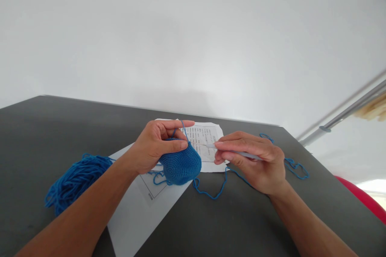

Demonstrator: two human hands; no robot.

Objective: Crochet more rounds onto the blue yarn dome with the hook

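My left hand [155, 144] pinches the top edge of a rounded blue crochet piece [181, 164], thumb in front. Its index finger stretches to the right, with a strand of blue yarn [184, 130] looped over it and running down to the piece's edge. Between the thumb and fingers of my right hand [253, 158] is a crochet hook [245, 154] with a pale grey handle. The hook points left toward the piece, and its thin tip lies close to the worked edge; whether it touches a stitch I cannot tell.
A skein of blue yarn [80, 178] lies on the dark grey table [193, 229] at left. Printed paper sheets [144, 217] lie beneath the hands. A loose yarn tail [214, 197] winds rightward. Behind stands a white wall [187, 40]; a metal rail [346, 116] and a red object [362, 198] are at right.
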